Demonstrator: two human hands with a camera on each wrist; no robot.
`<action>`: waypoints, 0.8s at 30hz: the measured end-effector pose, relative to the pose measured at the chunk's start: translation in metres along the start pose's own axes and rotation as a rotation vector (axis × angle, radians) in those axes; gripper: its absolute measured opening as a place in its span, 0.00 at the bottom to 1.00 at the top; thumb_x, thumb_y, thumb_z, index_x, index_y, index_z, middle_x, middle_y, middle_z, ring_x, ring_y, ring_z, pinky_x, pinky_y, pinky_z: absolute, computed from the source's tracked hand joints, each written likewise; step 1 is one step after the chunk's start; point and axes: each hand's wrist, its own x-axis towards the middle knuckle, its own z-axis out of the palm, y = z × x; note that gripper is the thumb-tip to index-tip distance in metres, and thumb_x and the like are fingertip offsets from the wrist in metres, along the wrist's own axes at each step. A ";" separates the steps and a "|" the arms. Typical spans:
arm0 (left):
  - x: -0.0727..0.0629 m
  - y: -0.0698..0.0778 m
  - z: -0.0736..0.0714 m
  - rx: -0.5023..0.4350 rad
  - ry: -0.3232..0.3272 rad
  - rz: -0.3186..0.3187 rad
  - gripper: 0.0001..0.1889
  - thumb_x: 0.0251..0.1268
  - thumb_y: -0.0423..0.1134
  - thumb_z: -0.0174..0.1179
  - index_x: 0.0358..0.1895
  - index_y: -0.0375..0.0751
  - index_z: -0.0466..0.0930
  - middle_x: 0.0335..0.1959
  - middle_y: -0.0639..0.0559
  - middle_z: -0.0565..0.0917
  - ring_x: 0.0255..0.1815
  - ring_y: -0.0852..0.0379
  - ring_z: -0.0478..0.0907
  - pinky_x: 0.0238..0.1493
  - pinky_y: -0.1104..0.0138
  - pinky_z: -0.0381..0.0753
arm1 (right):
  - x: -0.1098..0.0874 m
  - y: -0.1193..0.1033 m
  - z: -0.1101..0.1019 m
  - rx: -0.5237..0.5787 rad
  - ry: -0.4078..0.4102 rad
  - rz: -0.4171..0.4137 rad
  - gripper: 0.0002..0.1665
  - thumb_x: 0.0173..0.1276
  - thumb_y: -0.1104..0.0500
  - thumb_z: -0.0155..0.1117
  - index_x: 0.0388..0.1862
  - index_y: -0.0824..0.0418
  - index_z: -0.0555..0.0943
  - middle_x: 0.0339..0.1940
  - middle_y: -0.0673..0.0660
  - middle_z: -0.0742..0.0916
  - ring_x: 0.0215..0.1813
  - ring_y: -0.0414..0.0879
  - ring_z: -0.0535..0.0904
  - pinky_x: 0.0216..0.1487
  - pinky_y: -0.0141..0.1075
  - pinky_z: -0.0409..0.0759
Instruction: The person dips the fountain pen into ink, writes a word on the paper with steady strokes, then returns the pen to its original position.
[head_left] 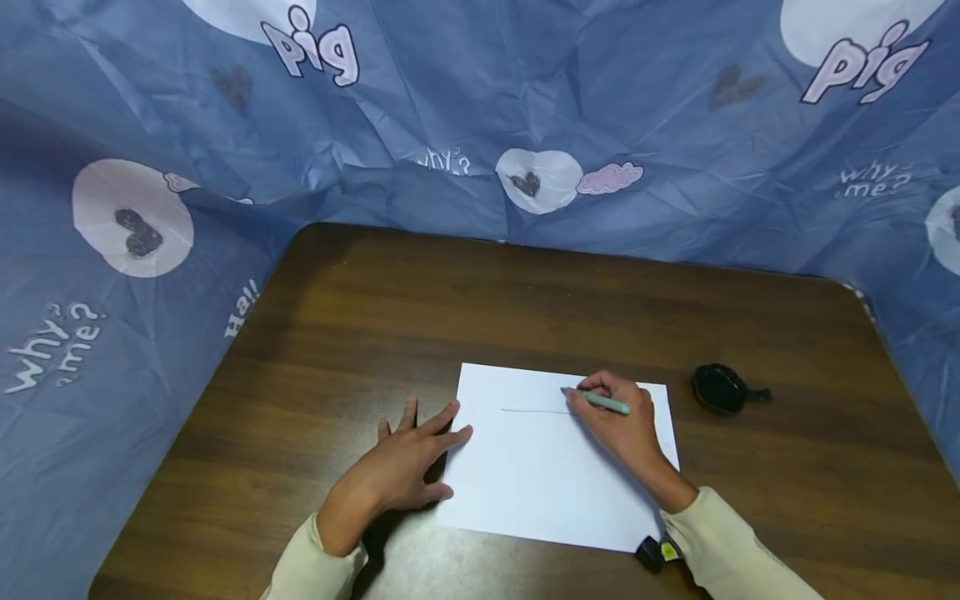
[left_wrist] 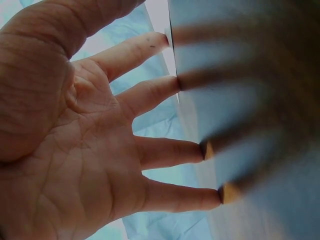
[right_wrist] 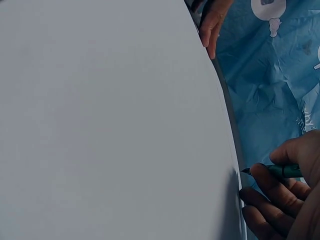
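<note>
A white sheet of paper (head_left: pixel 540 483) lies on the brown table, with a thin dark line (head_left: pixel 534 411) drawn across its upper part. My right hand (head_left: pixel 618 421) pinches a green pen (head_left: pixel 606 403) over the upper right of the sheet. The pen's dark pointed tip shows in the right wrist view, close to the paper; whether it touches, I cannot tell. At the sheet's left edge my left hand (head_left: pixel 401 467) rests with its fingers spread, two fingertips reaching onto the paper. In the left wrist view its palm (left_wrist: pixel 75 165) and straight fingers (left_wrist: pixel 150 95) show.
A small black dish with a short handle (head_left: pixel 720 388) stands right of the paper. By the sheet's lower right corner, beside the right sleeve, sits a small black object with a yellow patch (head_left: pixel 651 553), partly hidden. Blue printed cloth (head_left: pixel 450 100) hangs behind the table (head_left: pixel 480 292).
</note>
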 end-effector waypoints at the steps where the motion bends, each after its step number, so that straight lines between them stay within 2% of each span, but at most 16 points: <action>1: 0.000 0.000 0.000 0.000 -0.001 -0.001 0.39 0.57 0.46 0.74 0.73 0.50 0.70 0.80 0.46 0.56 0.71 0.16 0.44 0.52 0.21 0.56 | 0.000 0.000 0.000 -0.004 0.002 -0.004 0.10 0.58 0.56 0.77 0.31 0.60 0.85 0.17 0.47 0.84 0.20 0.41 0.75 0.27 0.34 0.71; 10: 0.000 0.002 0.000 0.005 0.002 -0.008 0.38 0.57 0.46 0.74 0.73 0.50 0.70 0.79 0.46 0.56 0.71 0.16 0.45 0.52 0.21 0.57 | 0.000 0.000 0.001 -0.008 0.025 -0.047 0.09 0.57 0.56 0.78 0.29 0.58 0.86 0.16 0.45 0.84 0.20 0.40 0.74 0.27 0.34 0.70; 24: 0.000 0.003 0.000 0.003 0.000 -0.019 0.39 0.56 0.46 0.75 0.72 0.51 0.71 0.79 0.47 0.57 0.71 0.16 0.45 0.52 0.21 0.56 | 0.001 0.003 0.001 0.007 0.008 -0.121 0.08 0.56 0.59 0.78 0.29 0.58 0.85 0.17 0.45 0.84 0.17 0.37 0.73 0.22 0.33 0.69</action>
